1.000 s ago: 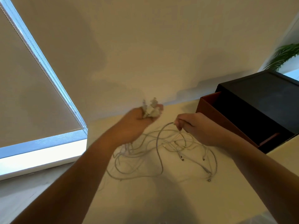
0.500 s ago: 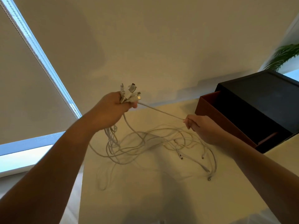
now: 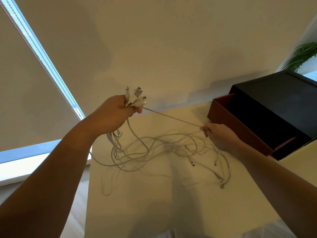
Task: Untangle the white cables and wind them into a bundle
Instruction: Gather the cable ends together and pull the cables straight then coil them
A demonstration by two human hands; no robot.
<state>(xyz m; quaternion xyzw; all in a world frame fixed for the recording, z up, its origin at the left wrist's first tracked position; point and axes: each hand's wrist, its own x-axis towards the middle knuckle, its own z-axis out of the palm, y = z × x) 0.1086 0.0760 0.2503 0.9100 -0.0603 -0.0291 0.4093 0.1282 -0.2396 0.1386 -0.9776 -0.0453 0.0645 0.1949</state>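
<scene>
The white cables (image 3: 154,152) lie in a messy pile on the desk (image 3: 154,212), between the two arms. Some small plug ends (image 3: 222,186) rest loose on the right side of the pile. A lot of loops cross over each other here, so a hard pull could make a knot go tight instead of coming free. One loop sits very near the left edge of the desk, and I think a big tug could drag part of the pile off that side. A little farther away, the right hand (image 3: 221,136) has its fingers curled in, and it pinches one cable (image 3: 171,116). That cable runs straight and tight up to the left hand (image 3: 111,115). The left hand is up in the air above the desk, closed in a fist around a bunch of plugs (image 3: 137,98) that stick out of the top. More cables hang down from under it into the pile. If the fist gets loose, the plugs could slip out and fall back into the mess. Behind the right hand, an open dark box (image 3: 257,121) sits on the desk by the wall.
</scene>
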